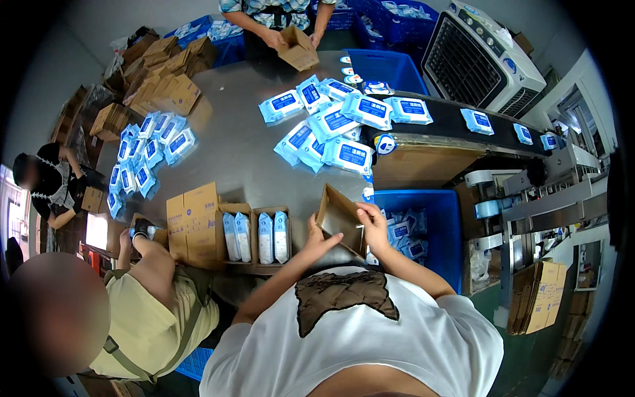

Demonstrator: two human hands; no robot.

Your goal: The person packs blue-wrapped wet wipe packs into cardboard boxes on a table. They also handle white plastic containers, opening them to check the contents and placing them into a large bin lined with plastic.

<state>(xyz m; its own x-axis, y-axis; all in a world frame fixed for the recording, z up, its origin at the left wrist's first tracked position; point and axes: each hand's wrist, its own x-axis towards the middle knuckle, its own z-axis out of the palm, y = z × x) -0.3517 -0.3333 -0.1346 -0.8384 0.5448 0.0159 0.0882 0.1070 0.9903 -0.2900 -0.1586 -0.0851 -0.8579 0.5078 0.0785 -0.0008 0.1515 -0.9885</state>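
Note:
An open, unfilled cardboard box (338,215) is tilted in front of me at the near edge of the metal table (228,142). My left hand (320,239) grips its left side, thumb over the near edge. At the right wall, my right hand (375,228) is closed on the cardboard. Beyond the box lies a heap of blue and white wipes packs (333,122). Just left of my left hand, two open cartons stand side by side, each with upright packs (265,237) inside. Part of each hand's grip is hidden behind the cardboard.
A conveyor belt (450,119) carries spaced packs from the right. Below it stands a blue crate (442,205) of packs. Co-workers sit at left and stand across the table, one holding a box (297,49). More packs (147,152) and flattened cartons (169,94) lie at left.

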